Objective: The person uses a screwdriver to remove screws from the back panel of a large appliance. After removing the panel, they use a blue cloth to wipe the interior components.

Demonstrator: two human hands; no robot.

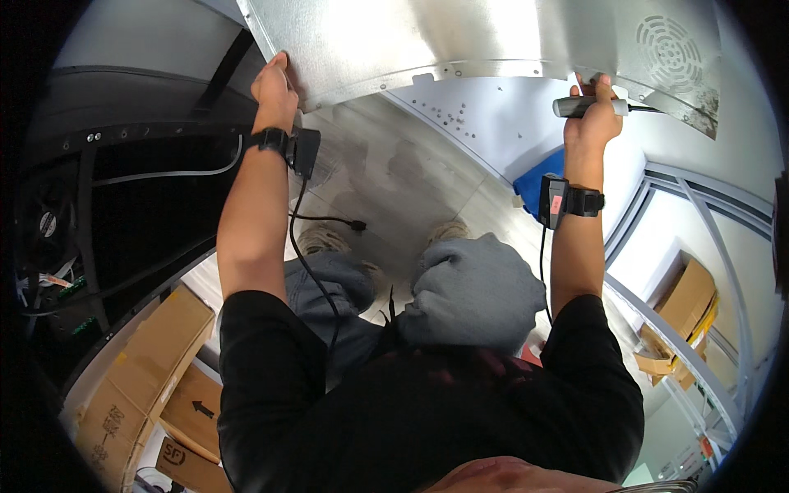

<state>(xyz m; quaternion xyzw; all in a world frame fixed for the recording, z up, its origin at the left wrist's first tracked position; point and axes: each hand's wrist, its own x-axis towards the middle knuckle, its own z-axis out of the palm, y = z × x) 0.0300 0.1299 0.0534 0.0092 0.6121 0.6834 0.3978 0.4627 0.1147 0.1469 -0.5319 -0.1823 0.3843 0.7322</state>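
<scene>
A large bare sheet-metal panel [460, 33] with a round vent pattern at its right end spans the top of the head view, raised off the floor. My left hand [276, 90] is closed on the panel's near left corner, thumb along the edge. Toward the panel's right end, my right hand [596, 123] grips the near edge with its fingers. Across that same palm lies a screwdriver [573, 107] with a grey handle, its thin shaft pointing right. The panel's far side runs out of view.
Several small screws [448, 117] lie scattered on a white surface below the panel, near a blue object [538, 182]. A dark open cabinet [107, 205] with a fan stands at left. Cardboard boxes [152, 353] sit lower left; a metal frame [699, 201] rises at right.
</scene>
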